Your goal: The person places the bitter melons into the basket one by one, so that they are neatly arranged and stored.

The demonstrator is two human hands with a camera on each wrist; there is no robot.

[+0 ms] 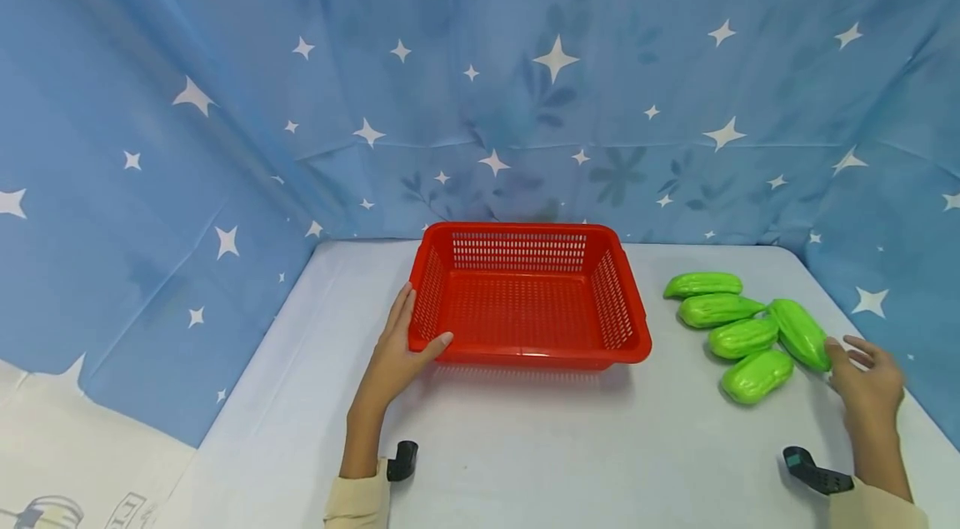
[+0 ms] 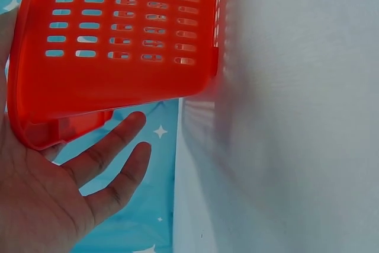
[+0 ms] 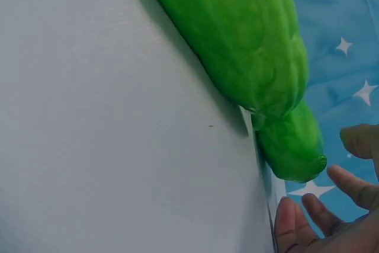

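Note:
A red plastic basket (image 1: 525,360) with slotted walls stands at the middle of the table. My left hand (image 1: 401,350) rests at its front left corner, fingers stretched along the left side and thumb over the front rim. In the left wrist view, two fingers of the left hand (image 2: 53,191) spread apart beside the red basket (image 2: 118,87). On the right lie several bright green ribbed gourds. Nearest my right hand (image 1: 870,379) is the slanting gourd (image 1: 799,335) at the right end. The right wrist view shows loosely bent fingers close to a green gourd's tip (image 3: 293,146), holding nothing.
The other gourds lie in a column, from the rearmost gourd (image 1: 703,285) to the front gourd (image 1: 757,376). A white cloth covers the table (image 1: 540,462). Blue star-patterned curtains (image 1: 480,96) hang behind and along both sides. Black wrist devices (image 1: 816,472) are on both arms.

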